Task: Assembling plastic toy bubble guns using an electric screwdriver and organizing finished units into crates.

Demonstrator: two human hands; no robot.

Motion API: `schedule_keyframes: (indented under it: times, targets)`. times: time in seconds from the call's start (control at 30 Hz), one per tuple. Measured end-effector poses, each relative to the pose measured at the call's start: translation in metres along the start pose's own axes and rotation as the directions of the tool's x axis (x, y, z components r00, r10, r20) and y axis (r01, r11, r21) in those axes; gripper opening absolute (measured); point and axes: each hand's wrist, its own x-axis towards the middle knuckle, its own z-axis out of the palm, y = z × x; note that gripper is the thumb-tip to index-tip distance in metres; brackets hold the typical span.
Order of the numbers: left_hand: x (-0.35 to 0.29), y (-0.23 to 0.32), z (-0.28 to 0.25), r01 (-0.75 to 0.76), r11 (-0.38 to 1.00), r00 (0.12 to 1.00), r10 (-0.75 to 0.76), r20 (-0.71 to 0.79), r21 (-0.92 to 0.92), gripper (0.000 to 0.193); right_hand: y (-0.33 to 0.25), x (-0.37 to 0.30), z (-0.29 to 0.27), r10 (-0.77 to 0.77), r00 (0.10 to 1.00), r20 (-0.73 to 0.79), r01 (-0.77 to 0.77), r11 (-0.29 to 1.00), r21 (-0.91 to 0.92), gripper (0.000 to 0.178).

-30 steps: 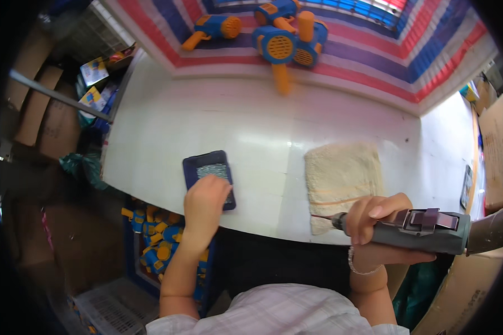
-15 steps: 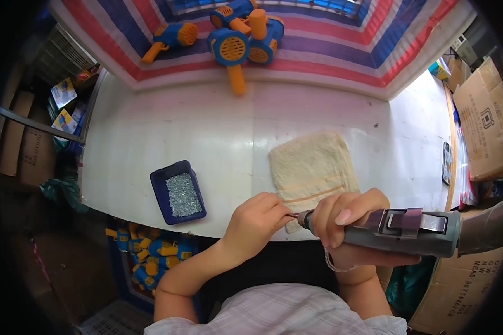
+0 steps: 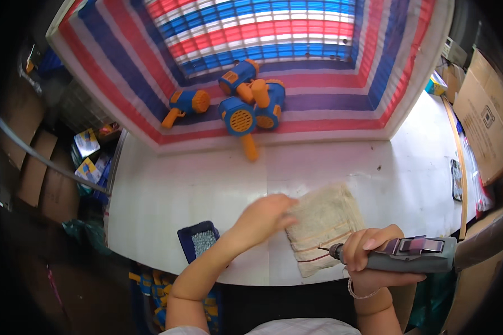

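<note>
My right hand is wrapped round a grey electric screwdriver. Its thin dark bit points left, over the lower right edge of a folded beige cloth. My left hand is blurred by motion above the table at the cloth's left edge. Its thumb and fingers look apart, and I see nothing between them. A dark blue tray of small silvery screws stands left of that arm, partly hidden by it. Farther off lie several blue and orange toy blasters, round grilles showing on some.
A large box lined with red, white and blue striped sheeting stands at the table's back, holding the toys. More toys fill a bin below the left front edge. A phone lies at the right. Cardboard boxes stand beyond.
My left hand has left the screwdriver's tip and moved forward. The screwdriver, still in my right hand, now has its bit bare. The view has tilted up, showing more of the striped box.
</note>
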Motion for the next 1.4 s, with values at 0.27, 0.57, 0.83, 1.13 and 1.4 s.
schedule_keyframes:
  times: [0.27,0.57,0.83,1.13,1.4]
  targets:
    - [0.073,-0.164,-0.007,-0.032,0.458,0.880,0.434,-0.193,0.888,0.025,0.008,-0.005,-0.002,0.066,0.998,-0.011,-0.066,0.997,0.028,0.084]
    - [0.011,0.004,0.031,-0.002,0.555,0.993,0.101,-0.065,0.832,0.024,-0.007,-0.007,-0.007,0.026,0.997,-0.076,-0.028,0.999,-0.032,0.087]
    - [-0.032,0.065,0.044,0.023,0.993,0.995,-0.034,-0.091,-0.118,0.036,-0.008,-0.008,-0.004,0.020,1.000,-0.024,-0.021,0.998,-0.053,0.086]
    - [-0.055,0.063,0.065,-0.001,0.892,0.953,-0.137,-0.271,-0.452,0.020,-0.015,-0.011,-0.004,0.009,0.996,0.089,-0.014,0.998,0.063,0.075]
    - [-0.073,0.086,0.083,0.132,-0.276,0.818,-0.513,0.262,-0.952,0.009,-0.019,-0.013,0.004,0.027,0.992,0.127,-0.043,0.991,0.126,0.064]
